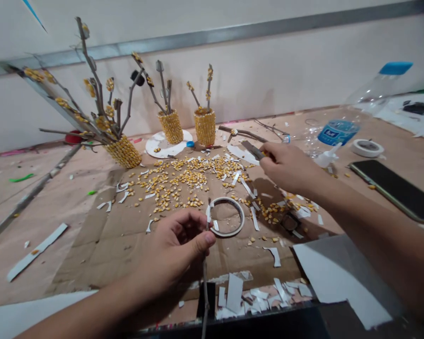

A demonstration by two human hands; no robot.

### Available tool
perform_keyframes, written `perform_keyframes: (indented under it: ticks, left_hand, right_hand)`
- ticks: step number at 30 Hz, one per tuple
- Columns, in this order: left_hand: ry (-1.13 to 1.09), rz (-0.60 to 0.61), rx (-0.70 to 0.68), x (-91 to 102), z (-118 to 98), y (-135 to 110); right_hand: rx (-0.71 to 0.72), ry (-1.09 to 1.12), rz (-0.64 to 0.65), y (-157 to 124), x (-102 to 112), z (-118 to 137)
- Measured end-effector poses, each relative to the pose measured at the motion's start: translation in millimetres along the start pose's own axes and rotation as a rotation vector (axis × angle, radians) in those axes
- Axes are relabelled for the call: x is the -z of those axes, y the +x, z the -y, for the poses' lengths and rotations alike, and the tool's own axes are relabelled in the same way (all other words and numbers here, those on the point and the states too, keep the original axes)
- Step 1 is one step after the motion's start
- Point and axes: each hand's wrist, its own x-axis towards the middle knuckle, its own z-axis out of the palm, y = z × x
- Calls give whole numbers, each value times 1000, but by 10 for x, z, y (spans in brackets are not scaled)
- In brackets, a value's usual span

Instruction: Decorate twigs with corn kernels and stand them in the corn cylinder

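My left hand (183,245) pinches a thin twig (205,292) upright between thumb and fingers. White tape wraps the twig near its top end, just above my fingertips. A roll of masking tape (240,221) lies on the cardboard right beside it. Farther off to the right, my right hand (289,165) is closed on a flat grey tool (252,149) with a blade-like end pointing left; its exact kind cannot be made out. Behind that tool, a longer twig (245,134) lies on the table. Loose corn kernels (189,179) spread between and beyond my hands.
Kernel-covered pots (123,151) holding decorated branches stand at the back. White paper scraps (235,292) litter the cardboard (92,254). On the right are a plastic bottle (339,129), a glue bottle (328,156), another tape roll (367,148), a phone (399,188) and white card (335,263).
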Motion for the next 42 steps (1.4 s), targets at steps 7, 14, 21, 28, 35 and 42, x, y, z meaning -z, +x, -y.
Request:
perform_keyframes:
  ticks: [7,14,21,28,35,42]
  left_hand:
    - [25,0,29,-30,3,-29]
    - [26,-19,50,-58,-7,24]
    - [101,-76,15,-32,-47,36]
    - [187,-64,-116,9,-20,41]
    - [187,-48,-194,-2,-19,58]
    - [322,-73,-335,-32,-20,8]
  right_hand:
    - [162,804,338,-480,-58,236]
    - [85,939,729,-742,-225,416]
    - [125,890,662,-787,-193,432]
    - [153,845,640,-788,-219,475]
    - [213,834,604,-790,-234,505]
    - [253,768,558,-802,-214,492]
